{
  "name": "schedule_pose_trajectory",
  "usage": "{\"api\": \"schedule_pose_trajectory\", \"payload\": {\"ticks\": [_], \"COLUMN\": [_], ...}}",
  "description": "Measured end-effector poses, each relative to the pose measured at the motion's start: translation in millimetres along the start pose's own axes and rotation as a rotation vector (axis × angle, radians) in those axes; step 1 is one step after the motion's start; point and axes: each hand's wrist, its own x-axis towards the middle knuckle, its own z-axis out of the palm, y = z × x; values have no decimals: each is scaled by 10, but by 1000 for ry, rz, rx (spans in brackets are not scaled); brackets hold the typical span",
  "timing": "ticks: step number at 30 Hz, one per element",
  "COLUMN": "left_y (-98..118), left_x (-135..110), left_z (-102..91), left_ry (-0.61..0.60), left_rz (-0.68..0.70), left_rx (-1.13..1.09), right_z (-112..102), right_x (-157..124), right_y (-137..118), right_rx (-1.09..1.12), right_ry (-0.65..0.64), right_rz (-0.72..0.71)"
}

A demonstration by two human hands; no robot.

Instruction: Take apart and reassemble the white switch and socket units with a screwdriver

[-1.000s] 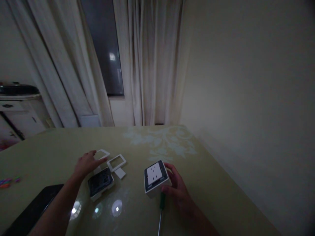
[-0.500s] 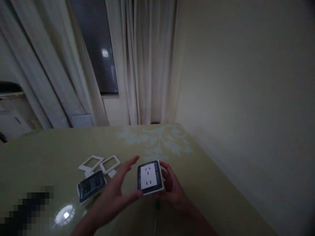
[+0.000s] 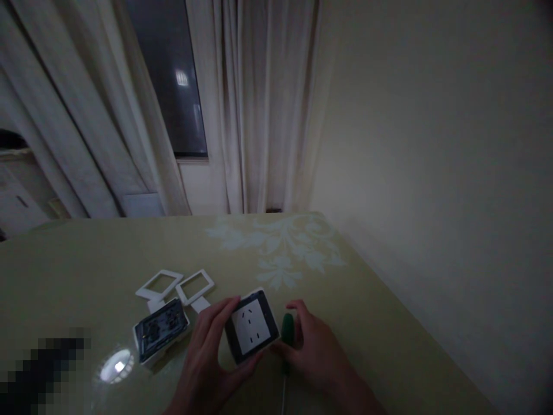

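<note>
My left hand [image 3: 216, 346] is closed round a wall socket [image 3: 253, 325], thumb along its near edge and fingers on the far left side. The socket has a white centre with plug slots, a dark surround and a pale outer rim; it is tilted with its face towards me. Just right of it, my right hand [image 3: 309, 346] has its fingers curled round the green handle of a screwdriver [image 3: 288, 329]. The thin shaft points down towards the lower edge of the view. How firmly the fingers press on the handle is partly hidden.
A second opened dark-faced unit [image 3: 162, 331] lies left of my hands. Behind it are two white frames [image 3: 195, 287] and small white plates [image 3: 200, 304]. A shiny round clear item [image 3: 116, 366] sits nearer me. The green table [image 3: 367, 323] meets a wall on the right.
The socket has passed from my right hand to my left, shifting left and turning. My right hand has let it go and curled round the screwdriver handle.
</note>
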Motion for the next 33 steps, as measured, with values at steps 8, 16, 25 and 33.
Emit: {"api": "schedule_pose_trajectory", "payload": {"ticks": [8, 16, 25, 33], "left_y": [-4, -98, -232, -218], "left_x": [17, -82, -158, -83], "left_z": [18, 188, 280, 236], "left_ry": [-11, -232, -319, -360], "left_rz": [-23, -131, -160, -195], "left_rx": [36, -142, -203, -215], "right_z": [62, -638, -303, -216], "right_x": [56, 65, 345, 426], "right_y": [239, -479, -1084, -969], "right_rx": [53, 606, 263, 221], "right_ry": [33, 149, 153, 151], "right_rz": [-42, -264, -732, -743]}}
